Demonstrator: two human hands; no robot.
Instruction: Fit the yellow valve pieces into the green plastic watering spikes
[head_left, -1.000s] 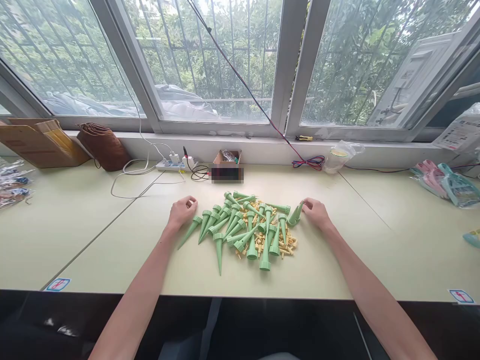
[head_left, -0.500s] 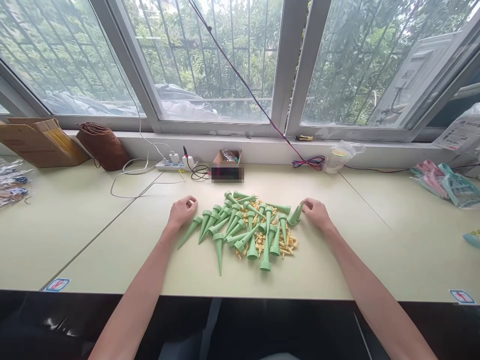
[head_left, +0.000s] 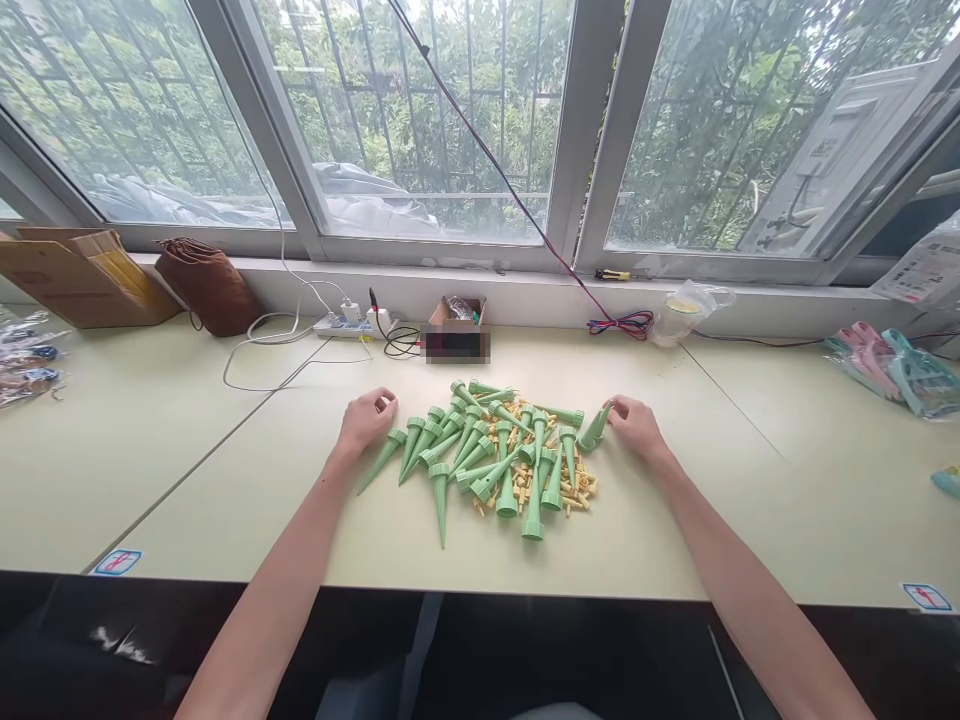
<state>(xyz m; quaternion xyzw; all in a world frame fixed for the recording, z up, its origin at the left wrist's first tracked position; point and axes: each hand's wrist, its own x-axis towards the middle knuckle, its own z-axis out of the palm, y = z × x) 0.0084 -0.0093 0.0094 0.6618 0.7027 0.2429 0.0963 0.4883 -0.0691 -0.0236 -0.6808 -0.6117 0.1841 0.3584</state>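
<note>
Spikes (head_left: 440, 497) of green plastic lie piled over little yellow tubes (head_left: 588, 488) on the bench (head_left: 262, 520). At their nine o'clock is the left hand (head_left: 366, 418), curled up; at three, the right hand (head_left: 636, 425) touches a leaning spike (head_left: 595, 430) at its tip. I cannot tell if either grips anything.

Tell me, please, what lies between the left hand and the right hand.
In the head view, a jumbled heap of green cones and small yellow pegs lies on the table between the left hand and right hand.
</note>
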